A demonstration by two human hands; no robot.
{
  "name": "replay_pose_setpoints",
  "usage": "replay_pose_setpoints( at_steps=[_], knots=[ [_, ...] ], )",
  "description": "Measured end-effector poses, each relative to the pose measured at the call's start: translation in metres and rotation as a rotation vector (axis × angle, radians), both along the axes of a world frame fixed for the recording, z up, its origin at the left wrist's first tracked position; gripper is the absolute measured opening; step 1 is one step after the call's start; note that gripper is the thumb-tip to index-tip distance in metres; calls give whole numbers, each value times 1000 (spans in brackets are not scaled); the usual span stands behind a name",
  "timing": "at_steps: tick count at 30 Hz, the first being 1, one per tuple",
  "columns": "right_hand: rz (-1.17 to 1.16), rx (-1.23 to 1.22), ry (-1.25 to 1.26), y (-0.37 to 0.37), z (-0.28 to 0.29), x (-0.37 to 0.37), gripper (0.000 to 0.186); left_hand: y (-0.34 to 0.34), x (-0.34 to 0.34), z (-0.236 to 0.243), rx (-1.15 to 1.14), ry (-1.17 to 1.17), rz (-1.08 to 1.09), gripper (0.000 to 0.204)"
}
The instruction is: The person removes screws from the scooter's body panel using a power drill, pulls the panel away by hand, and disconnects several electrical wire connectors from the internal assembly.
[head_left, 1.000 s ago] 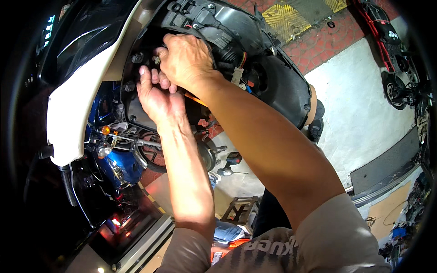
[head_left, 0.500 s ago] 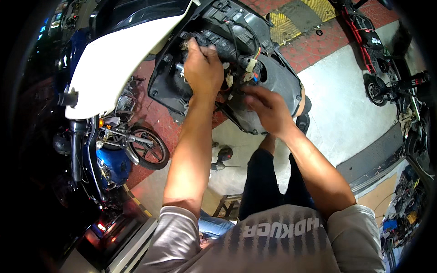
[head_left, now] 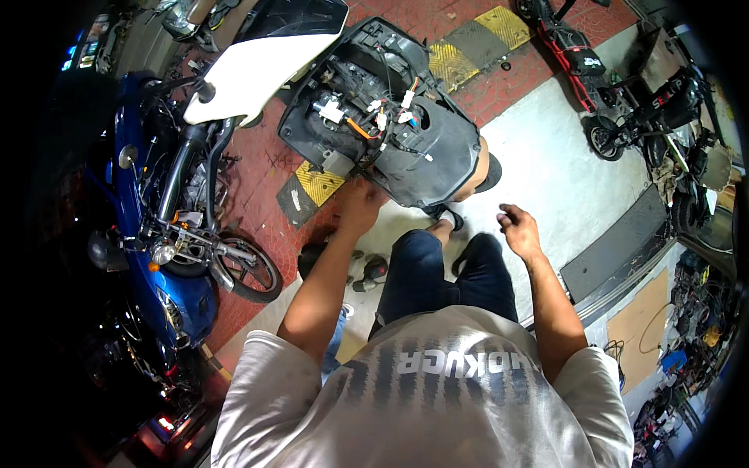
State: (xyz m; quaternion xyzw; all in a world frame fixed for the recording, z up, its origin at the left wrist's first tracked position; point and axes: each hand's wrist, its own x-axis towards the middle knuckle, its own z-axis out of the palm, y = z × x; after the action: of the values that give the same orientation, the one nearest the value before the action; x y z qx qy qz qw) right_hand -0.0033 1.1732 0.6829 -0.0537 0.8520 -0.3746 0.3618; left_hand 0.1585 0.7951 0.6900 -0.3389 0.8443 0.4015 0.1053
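Note:
In front of me stands a vehicle's dark grey plastic body (head_left: 425, 168), its upper cavity open. White connectors (head_left: 407, 99), an orange cable (head_left: 357, 128) and thin dark wires show inside. A silver-white box-shaped part (head_left: 331, 111) sits to their left. My left hand (head_left: 360, 207) is just below the body's near left edge; its fingers are shadowed, and whether they touch anything is unclear. To the right, apart from the body, my right hand (head_left: 520, 232) hangs over the pale floor. Its fingers are loosely bent and apart, with nothing seen in them.
A white panel (head_left: 253, 70) juts out at upper left. Beyond it stands a blue motorcycle (head_left: 183, 308). A dark tool (head_left: 373, 271) lies on the floor by my legs. A red-and-black scooter (head_left: 573, 66) is at upper right; cluttered parts (head_left: 690, 359) line the right side.
Both hands have come out of the open cavity and back toward me, the right one also moving right. The whole view has shifted, showing more of my legs and shirt.

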Motion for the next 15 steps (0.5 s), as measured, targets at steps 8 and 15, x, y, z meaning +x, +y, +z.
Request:
replay_pose_setpoints(
  at_steps=[8, 15],
  knots=[
    [93, 206, 164, 252, -68, 103, 32, 51, 160, -70, -239, -391, -72, 31],
    [-138, 210, 4, 341, -51, 158, 26, 280, -217, 80, 9, 302, -329, 24]
  ],
)
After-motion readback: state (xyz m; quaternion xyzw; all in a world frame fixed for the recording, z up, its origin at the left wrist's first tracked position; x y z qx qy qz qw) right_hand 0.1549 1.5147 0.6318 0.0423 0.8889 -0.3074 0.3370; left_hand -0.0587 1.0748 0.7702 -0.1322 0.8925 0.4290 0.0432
